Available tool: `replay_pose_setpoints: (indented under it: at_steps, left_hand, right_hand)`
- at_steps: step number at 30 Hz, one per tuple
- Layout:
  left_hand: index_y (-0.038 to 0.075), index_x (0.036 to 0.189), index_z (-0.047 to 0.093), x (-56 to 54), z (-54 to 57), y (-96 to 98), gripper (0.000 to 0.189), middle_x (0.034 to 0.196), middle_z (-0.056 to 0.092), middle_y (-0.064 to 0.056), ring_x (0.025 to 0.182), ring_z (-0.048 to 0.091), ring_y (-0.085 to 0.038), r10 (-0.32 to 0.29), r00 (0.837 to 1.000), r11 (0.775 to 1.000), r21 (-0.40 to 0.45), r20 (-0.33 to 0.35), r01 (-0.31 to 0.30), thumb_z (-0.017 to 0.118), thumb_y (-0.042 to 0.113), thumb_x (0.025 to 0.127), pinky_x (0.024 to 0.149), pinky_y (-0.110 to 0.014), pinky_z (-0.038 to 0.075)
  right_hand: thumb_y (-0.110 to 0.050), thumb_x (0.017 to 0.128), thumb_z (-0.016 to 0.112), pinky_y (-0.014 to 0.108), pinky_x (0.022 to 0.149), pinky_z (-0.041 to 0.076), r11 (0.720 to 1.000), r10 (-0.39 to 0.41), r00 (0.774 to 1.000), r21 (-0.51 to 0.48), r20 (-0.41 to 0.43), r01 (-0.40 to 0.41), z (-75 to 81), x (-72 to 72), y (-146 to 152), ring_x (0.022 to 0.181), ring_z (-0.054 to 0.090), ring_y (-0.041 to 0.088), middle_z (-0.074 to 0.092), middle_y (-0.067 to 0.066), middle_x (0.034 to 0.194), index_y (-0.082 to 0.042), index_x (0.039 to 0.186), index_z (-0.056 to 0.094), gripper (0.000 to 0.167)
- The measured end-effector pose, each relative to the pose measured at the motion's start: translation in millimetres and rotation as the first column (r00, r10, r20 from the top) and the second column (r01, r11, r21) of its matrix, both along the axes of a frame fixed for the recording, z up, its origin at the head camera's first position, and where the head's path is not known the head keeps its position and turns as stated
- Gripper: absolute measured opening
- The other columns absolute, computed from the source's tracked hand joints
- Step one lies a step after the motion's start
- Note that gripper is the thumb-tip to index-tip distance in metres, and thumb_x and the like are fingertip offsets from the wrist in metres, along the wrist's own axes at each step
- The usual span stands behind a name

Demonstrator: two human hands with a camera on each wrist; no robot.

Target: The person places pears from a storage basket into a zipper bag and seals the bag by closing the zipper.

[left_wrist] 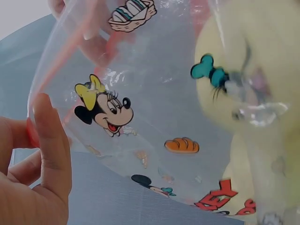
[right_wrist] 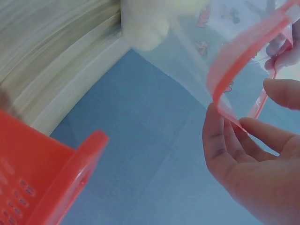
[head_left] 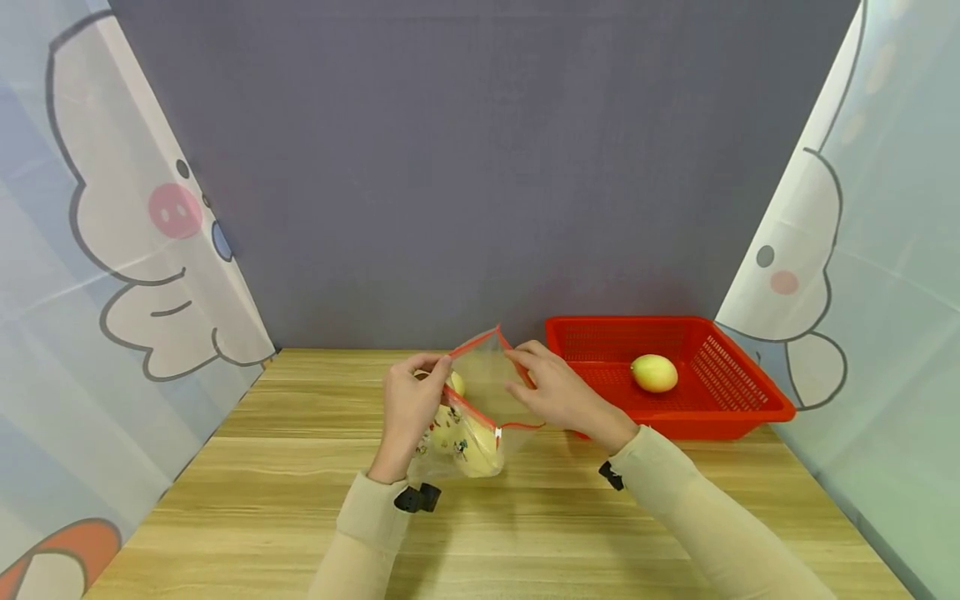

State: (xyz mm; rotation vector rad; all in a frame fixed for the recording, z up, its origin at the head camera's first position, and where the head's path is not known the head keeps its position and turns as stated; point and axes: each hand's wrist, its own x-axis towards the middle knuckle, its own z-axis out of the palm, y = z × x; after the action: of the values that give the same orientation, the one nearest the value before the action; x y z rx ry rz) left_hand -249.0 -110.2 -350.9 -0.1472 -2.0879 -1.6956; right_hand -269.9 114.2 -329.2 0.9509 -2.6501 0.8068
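A clear zip bag with red edging and cartoon prints stands mouth upward above the table, its opening spread wide. Several pale yellow oval fruits lie in its lower part. My left hand pinches the left side of the red rim between thumb and fingers. On the opposite side, my right hand holds the rim by the fingertips, as the right wrist view shows. Close up in the left wrist view, the printed plastic and a blurred yellow fruit fill much of the picture.
To the right stands a red perforated plastic basket with one yellow fruit in it. Both rest on a wooden table. A dark grey panel rises behind, with cartoon-printed curtains at both sides.
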Motion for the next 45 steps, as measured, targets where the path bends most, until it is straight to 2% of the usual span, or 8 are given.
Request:
replay_pose_setpoints:
  at_steps: [5, 11, 19, 28, 36, 40, 45]
  left_hand:
    - [-0.001, 0.103, 0.078, 0.1, 0.0, -0.5, 0.022, 0.085, 0.069, -0.013, 0.049, 0.065, -0.023, 0.011, 1.0, 1.0, 0.003, -0.009, -0.011, 0.069, 0.019, 0.099, 0.046, -0.044, 0.057]
    - [0.0, 0.102, 0.078, -0.6, 0.4, -1.3, 0.021, 0.085, 0.069, -0.012, 0.049, 0.065, -0.021, 0.023, 1.0, 1.0, -0.01, -0.015, -0.023, 0.07, 0.019, 0.098, 0.044, -0.038, 0.056]
    - [-0.001, 0.102, 0.078, -0.8, 0.8, -2.4, 0.021, 0.085, 0.07, -0.014, 0.048, 0.065, -0.02, 0.021, 1.0, 1.0, -0.007, -0.019, -0.021, 0.07, 0.019, 0.098, 0.043, -0.036, 0.055]
    - [0.0, 0.102, 0.078, 0.0, 0.5, -3.3, 0.022, 0.086, 0.071, -0.015, 0.05, 0.065, -0.021, 0.022, 1.0, 1.0, -0.015, -0.013, -0.022, 0.07, 0.02, 0.098, 0.043, -0.029, 0.054]
    - [0.002, 0.101, 0.079, 0.3, 0.1, -3.0, 0.02, 0.087, 0.071, -0.016, 0.05, 0.065, -0.021, 0.016, 1.0, 1.0, -0.008, -0.006, -0.016, 0.07, 0.02, 0.098, 0.044, -0.034, 0.056]
    - [0.0, 0.101, 0.078, -0.4, 0.4, -2.5, 0.021, 0.086, 0.07, -0.018, 0.049, 0.065, -0.021, 0.006, 1.0, 1.0, 0.002, -0.005, -0.006, 0.07, 0.02, 0.098, 0.044, -0.034, 0.056]
    - [-0.002, 0.102, 0.078, -1.6, 0.2, -2.2, 0.023, 0.085, 0.07, -0.017, 0.049, 0.065, -0.021, 0.004, 1.0, 1.0, 0.0, -0.008, -0.004, 0.07, 0.019, 0.098, 0.044, -0.033, 0.056]
  right_hand:
    - [-0.017, 0.098, 0.067, 0.043, 0.094, 0.053, 1.0, 0.027, 1.0, -0.006, -0.001, -0.027, 1.5, 0.5, 1.4, 0.112, 0.06, 0.025, 0.06, 0.011, 0.131, 0.003, 0.139, 0.059, 0.046]
    - [-0.014, 0.098, 0.065, 0.038, 0.08, 0.058, 0.995, 0.014, 1.0, -0.1, 0.027, -0.011, 5.8, -0.1, 7.3, 0.094, 0.064, 0.016, 0.068, 0.001, 0.111, -0.004, 0.121, 0.071, 0.026]
    - [-0.016, 0.097, 0.064, 0.035, 0.076, 0.055, 1.0, -0.017, 1.0, -0.011, 0.01, 0.017, 10.0, -0.6, 17.4, 0.089, 0.064, 0.015, 0.069, -0.002, 0.103, -0.008, 0.11, 0.074, 0.019]
    - [-0.024, 0.098, 0.065, 0.039, 0.079, 0.057, 0.991, -0.079, 0.996, 0.108, -0.036, 0.082, 11.7, -3.1, 28.6, 0.092, 0.065, 0.02, 0.068, 0.002, 0.111, -0.008, 0.117, 0.073, 0.026]
    - [-0.032, 0.097, 0.063, 0.05, 0.087, 0.056, 0.962, -0.151, 0.985, 0.216, -0.087, 0.167, 14.9, -9.9, 39.6, 0.11, 0.061, 0.03, 0.065, 0.01, 0.122, -0.006, 0.123, 0.069, 0.037]
    - [-0.038, 0.098, 0.061, 0.055, 0.092, 0.054, 0.951, -0.196, 0.978, 0.23, -0.07, 0.207, 17.9, -15.3, 46.2, 0.118, 0.057, 0.035, 0.061, 0.014, 0.13, -0.006, 0.126, 0.067, 0.043]
    - [-0.046, 0.098, 0.061, 0.061, 0.101, 0.048, 0.943, -0.232, 0.972, 0.239, -0.026, 0.231, 20.7, -23.5, 54.7, 0.131, 0.048, 0.041, 0.053, 0.018, 0.143, -0.005, 0.14, 0.058, 0.059]
